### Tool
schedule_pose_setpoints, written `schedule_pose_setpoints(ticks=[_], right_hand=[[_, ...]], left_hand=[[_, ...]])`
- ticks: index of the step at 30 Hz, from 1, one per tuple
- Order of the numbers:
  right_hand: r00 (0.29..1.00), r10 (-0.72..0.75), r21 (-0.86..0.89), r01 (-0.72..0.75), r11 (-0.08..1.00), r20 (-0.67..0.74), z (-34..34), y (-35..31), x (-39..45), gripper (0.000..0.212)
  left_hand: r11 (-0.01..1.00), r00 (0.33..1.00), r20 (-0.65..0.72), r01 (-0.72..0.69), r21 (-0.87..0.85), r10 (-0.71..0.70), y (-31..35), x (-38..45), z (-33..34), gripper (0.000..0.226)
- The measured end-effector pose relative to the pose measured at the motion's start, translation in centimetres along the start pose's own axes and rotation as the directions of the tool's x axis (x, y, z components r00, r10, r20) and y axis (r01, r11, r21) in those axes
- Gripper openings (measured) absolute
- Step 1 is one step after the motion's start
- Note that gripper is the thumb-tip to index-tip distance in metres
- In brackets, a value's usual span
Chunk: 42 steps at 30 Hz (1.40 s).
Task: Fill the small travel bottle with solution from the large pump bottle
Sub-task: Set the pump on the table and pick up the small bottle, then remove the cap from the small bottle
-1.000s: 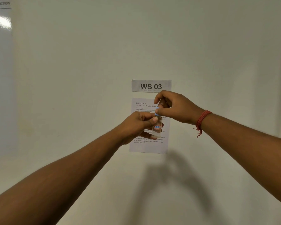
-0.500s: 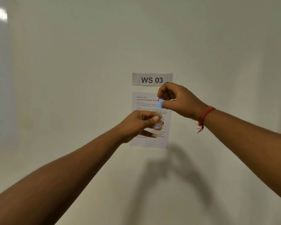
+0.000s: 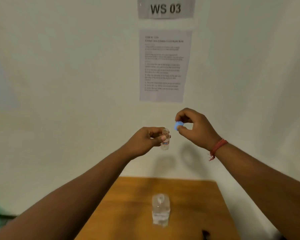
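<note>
The single head-worn camera looks forward and slightly down from close behind the outstretched arms, facing a near white wall (image 3: 76, 66) with its posted sheet (image 3: 164, 66) straight ahead, while the far part of the wooden tabletop (image 3: 128, 205) fills the lower centre.

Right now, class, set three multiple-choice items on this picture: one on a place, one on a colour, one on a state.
1. Where does the large bottle stand?
A. on the wooden table
B. in the left hand
C. on a shelf

2. What colour is the cap?
A. red
B. blue
C. white

3. The small bottle is:
A. capped
B. lying down
C. uncapped and upright

Key: 1 A, it stands on the table; 2 B, the right hand pinches a blue cap; 3 C, the left hand holds it, neck bare.
</note>
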State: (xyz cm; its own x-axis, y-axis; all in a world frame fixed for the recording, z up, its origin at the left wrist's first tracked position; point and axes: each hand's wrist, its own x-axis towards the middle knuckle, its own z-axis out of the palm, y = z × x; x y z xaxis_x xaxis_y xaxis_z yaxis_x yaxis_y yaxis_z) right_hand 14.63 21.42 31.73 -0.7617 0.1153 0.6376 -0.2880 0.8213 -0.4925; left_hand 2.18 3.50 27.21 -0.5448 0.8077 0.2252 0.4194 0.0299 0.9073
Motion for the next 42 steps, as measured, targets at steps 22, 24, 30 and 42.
schedule_pose_setpoints(ticks=[22, 24, 30, 42], right_hand=[[0.781, 0.533, -0.129, -0.522, 0.843, 0.324, 17.6, 12.7, -33.1, 0.017], [0.744, 0.566, -0.154, -0.551, 0.820, 0.355, 18.3, 13.5, -35.2, 0.016], [0.645, 0.660, -0.206, -0.637, 0.743, 0.384, 19.7, 15.0, -39.8, 0.017], [0.630, 0.657, -0.222, -0.630, 0.744, 0.414, 21.2, 16.2, -41.7, 0.016]], left_hand=[[0.850, 0.833, 0.184, 0.489, 0.196, -0.522, -25.2, -17.2, 14.9, 0.033], [0.828, 0.811, 0.183, 0.523, 0.200, -0.556, -26.3, -17.8, 15.9, 0.035], [0.790, 0.770, 0.188, 0.572, 0.221, -0.610, -28.6, -18.4, 17.9, 0.035], [0.743, 0.720, 0.206, 0.600, 0.295, -0.663, -30.8, -18.9, 18.4, 0.036]])
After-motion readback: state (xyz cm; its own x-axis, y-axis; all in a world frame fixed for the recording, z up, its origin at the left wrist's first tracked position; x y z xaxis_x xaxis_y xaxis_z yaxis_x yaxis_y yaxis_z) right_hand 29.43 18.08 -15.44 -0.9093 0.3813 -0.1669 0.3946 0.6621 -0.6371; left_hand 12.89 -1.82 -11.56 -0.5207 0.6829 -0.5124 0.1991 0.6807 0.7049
